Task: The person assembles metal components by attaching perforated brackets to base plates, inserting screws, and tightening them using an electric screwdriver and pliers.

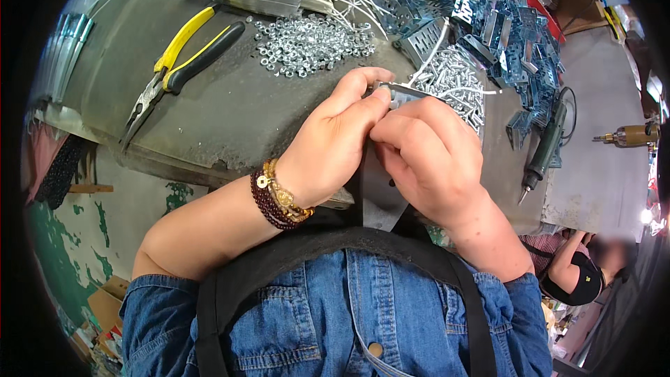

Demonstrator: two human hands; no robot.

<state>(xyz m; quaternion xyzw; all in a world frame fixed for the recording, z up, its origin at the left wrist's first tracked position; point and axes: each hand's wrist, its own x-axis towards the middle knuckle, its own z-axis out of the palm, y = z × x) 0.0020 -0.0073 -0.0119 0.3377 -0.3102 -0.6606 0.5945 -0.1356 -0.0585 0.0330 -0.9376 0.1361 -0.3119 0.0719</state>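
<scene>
My left hand (335, 136) and my right hand (429, 153) meet at the middle of the view, both closed on a grey metal bracket (399, 92) held above the workbench (230, 112). Its upper end shows past my fingertips; a dark flat part (380, 192) hangs below my palms. Beaded bracelets (279, 199) circle my left wrist. Whether a small fastener sits between my fingers is hidden.
Yellow-handled pliers (178, 63) lie at the left. A pile of silver nuts (310, 43) and a pile of screws (457, 84) sit beyond my hands. Blue-tinted metal brackets (488, 17) heap at the back right, a powered screwdriver (544, 150) lies right. Another person (583, 272) crouches lower right.
</scene>
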